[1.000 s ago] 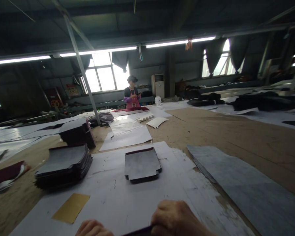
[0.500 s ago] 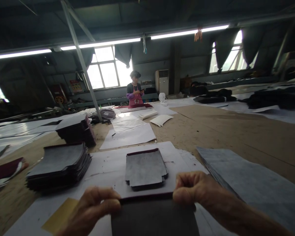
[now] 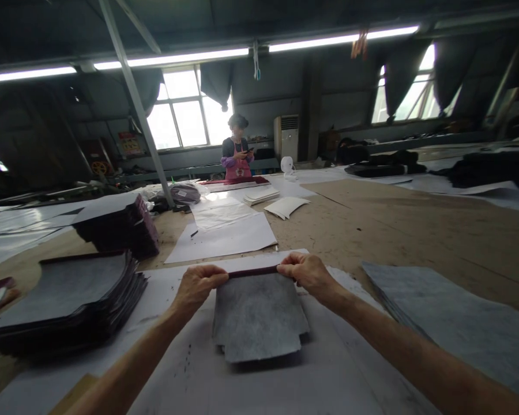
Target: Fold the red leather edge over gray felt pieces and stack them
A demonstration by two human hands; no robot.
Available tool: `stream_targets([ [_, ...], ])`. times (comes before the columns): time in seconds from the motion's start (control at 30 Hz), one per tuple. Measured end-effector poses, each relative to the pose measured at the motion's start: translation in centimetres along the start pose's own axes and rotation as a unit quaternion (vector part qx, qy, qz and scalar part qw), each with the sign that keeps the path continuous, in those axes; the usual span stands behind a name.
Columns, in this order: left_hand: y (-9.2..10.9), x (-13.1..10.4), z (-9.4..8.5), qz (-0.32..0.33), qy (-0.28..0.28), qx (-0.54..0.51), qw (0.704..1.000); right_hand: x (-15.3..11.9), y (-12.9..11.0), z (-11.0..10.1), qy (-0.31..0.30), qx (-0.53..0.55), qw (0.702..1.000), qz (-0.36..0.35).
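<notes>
A grey fabric panel (image 3: 259,317) with a dark maroon folded top edge and notched lower corners is spread between my two hands. My left hand (image 3: 201,283) pinches its upper left corner, fingers closed. At the upper right corner my right hand (image 3: 305,272) grips the same edge between thumb and fingers. The panel lies over the small pile of like panels in front of me, which it mostly covers. Under it is a large white sheet (image 3: 190,374). To the left stands a thick stack of grey panels (image 3: 82,288).
Grey sheets (image 3: 450,317) lie on the right. A taller dark stack (image 3: 116,225) stands at the back left near a slanted metal pole (image 3: 138,109). White papers (image 3: 225,239) lie ahead. Across the table a person (image 3: 237,153) in a pink apron holds a phone; a small white fan (image 3: 288,166) stands nearby.
Both hands have moved forward, away from me, carrying the panel from the near edge onto the small pile. Its dark side faced me before; now its grey side shows.
</notes>
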State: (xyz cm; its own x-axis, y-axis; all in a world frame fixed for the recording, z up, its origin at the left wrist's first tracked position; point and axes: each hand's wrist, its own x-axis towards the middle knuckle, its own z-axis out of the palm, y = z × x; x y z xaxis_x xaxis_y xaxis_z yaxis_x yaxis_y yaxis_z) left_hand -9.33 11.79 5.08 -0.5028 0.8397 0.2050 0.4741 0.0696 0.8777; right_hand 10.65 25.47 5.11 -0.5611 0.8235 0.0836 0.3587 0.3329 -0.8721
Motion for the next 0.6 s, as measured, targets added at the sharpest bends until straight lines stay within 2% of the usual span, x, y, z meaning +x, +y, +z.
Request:
stream_targets([
  [0.1,-0.7,0.5,0.6,0.020,0.039,0.054,0.998,0.7,0.2,0.6,0.054,-0.078,0.995,-0.027],
  [0.3,-1.2,0.5,1.2,0.051,0.102,0.141,0.983,-0.3,-0.5,1.1,0.126,-0.183,0.973,-0.070],
  [0.47,-2.1,0.8,1.9,0.056,0.155,0.207,0.964,-0.3,-0.2,2.0,0.144,-0.212,0.963,-0.079],
  [0.6,-1.8,0.4,1.7,0.082,0.139,0.221,0.962,-0.6,-0.3,2.3,0.139,-0.223,0.963,-0.066],
])
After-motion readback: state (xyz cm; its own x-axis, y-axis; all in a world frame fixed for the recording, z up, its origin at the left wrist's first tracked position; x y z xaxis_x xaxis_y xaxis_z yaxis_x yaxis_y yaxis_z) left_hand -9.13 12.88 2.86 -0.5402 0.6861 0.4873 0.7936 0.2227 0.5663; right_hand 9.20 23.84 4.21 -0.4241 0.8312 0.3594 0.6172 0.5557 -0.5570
